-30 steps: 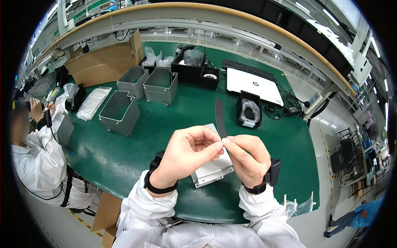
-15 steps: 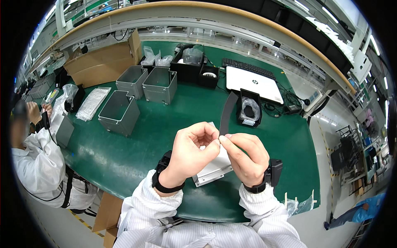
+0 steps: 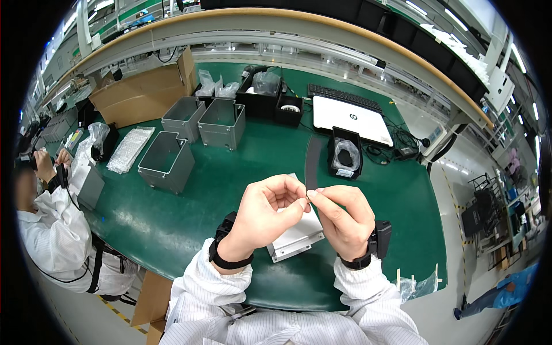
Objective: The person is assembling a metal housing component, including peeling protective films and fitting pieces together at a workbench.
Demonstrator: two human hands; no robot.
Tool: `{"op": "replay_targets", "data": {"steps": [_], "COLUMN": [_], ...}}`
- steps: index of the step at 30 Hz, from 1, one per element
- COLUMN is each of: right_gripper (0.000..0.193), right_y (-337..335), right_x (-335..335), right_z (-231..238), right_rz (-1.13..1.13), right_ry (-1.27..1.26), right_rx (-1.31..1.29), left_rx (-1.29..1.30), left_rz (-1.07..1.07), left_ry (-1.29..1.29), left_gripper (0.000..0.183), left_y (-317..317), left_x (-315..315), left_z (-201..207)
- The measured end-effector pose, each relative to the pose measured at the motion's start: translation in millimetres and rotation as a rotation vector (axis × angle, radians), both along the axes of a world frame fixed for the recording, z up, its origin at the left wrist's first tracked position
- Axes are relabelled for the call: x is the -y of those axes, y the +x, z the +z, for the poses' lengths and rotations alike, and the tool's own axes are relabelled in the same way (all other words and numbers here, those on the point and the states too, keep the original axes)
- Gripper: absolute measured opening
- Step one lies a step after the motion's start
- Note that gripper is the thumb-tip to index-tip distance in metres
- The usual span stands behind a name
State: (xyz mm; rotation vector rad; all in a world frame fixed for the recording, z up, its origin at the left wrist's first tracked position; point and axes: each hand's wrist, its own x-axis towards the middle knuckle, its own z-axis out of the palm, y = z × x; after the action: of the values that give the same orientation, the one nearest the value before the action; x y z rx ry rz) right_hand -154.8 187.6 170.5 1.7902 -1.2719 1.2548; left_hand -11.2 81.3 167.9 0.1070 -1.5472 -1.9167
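One dark grey strip (image 3: 312,161) reaches up and away from the thumb and forefinger of my right hand (image 3: 347,221), which are closed on its near end; my left hand (image 3: 267,217) is right beside it, its fingers curled and its thumb brought in close to them, so the opening there is narrow; the tips of both hands meet at that end of the strip, and I cannot tell whether the left one also grips it; the far part of the strip shows against the green table (image 3: 230,167), just left of a black bin (image 3: 345,152) with a clear bag inside; below my hands, partly hidden by them, a pale metal piece (image 3: 294,238) lies on the table, its near edge turned toward me; to the left are three open grey boxes, the nearest box (image 3: 165,163) standing apart in front of the other two; left of these lies a sheet of bubble wrap (image 3: 131,150), with a cardboard box (image 3: 144,96) behind it; beyond the black bin sit a closed white laptop (image 3: 339,118) and a black keyboard (image 3: 345,96); at far left a co-worker (image 3: 54,230) in white has both hands raised.
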Motion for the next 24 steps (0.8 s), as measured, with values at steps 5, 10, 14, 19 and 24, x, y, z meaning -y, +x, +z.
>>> {"op": "replay_targets", "data": {"steps": [5,10,14,19,24], "right_gripper": [0.042,0.041,0.041,0.041,0.04], "right_y": [-1.1,-1.1,-0.8,-0.4,-1.6], "right_x": [0.3,-1.2,-1.4,-1.1,-1.2], "right_z": [-0.2,1.2,2.7,3.3,2.3], "right_rz": [0.005,-0.007,-0.017,-0.011,-0.006], "right_ry": [0.013,0.023,0.025,0.022,0.025], "right_rx": [0.011,-0.007,-0.024,-0.019,-0.011], "left_rx": [0.041,0.019,0.043,0.026,0.044], "left_rz": [0.023,0.042,0.046,0.049,0.047], "left_ry": [-0.026,-0.033,-0.031,-0.034,-0.017], "left_gripper": [0.009,0.008,0.008,0.007,0.006], "left_y": [1.3,-0.1,0.1,-1.2,-2.0], "left_x": [-1.6,-2.5,-2.2,-1.9,-3.0], "left_z": [3.1,3.0,2.1,-0.5,0.8]}}
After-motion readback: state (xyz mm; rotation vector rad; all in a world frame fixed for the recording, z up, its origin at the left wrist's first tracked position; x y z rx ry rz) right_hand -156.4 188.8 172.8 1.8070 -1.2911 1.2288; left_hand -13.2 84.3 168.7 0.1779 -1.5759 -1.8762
